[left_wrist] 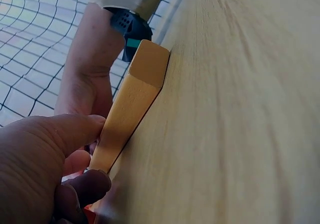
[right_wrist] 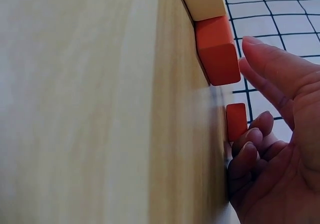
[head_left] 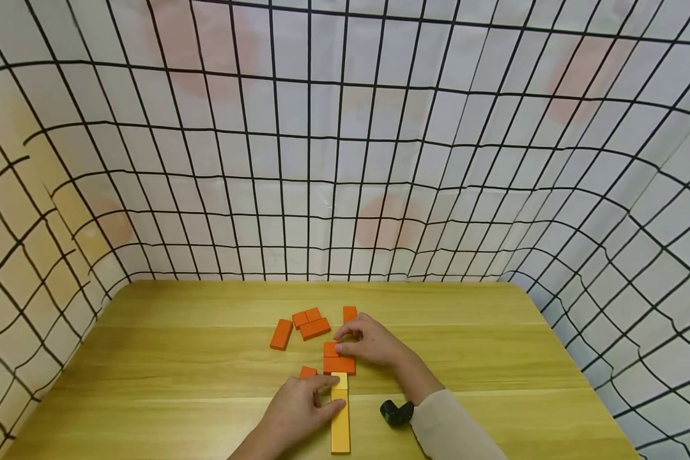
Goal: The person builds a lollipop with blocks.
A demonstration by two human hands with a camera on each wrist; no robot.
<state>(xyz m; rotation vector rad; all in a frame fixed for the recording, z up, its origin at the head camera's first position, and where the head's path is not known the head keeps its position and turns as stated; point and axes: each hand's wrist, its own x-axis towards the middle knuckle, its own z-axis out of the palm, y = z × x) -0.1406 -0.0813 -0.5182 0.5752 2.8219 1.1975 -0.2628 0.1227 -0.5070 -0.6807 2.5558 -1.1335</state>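
A row of yellow blocks (head_left: 340,434) lies lengthwise at the front middle of the table, with a small paler yellow block (head_left: 342,385) at its far end. My left hand (head_left: 296,409) touches this row from the left: index fingertip on the small block, thumb on the longer part. Beyond the row, a crosswise orange block (head_left: 339,366) has a smaller orange block (head_left: 330,349) behind it. My right hand (head_left: 374,342) comes from the right, its thumb at the smaller block and its index finger curved above. Another orange block (head_left: 349,312) is partly hidden behind this hand.
Several orange blocks (head_left: 315,329) lie in a cluster left of the right hand, with a single one (head_left: 281,335) beside them. Another orange block (head_left: 307,372) is partly covered by the left hand. Black-grid netting (head_left: 322,179) encloses the table (head_left: 494,358).
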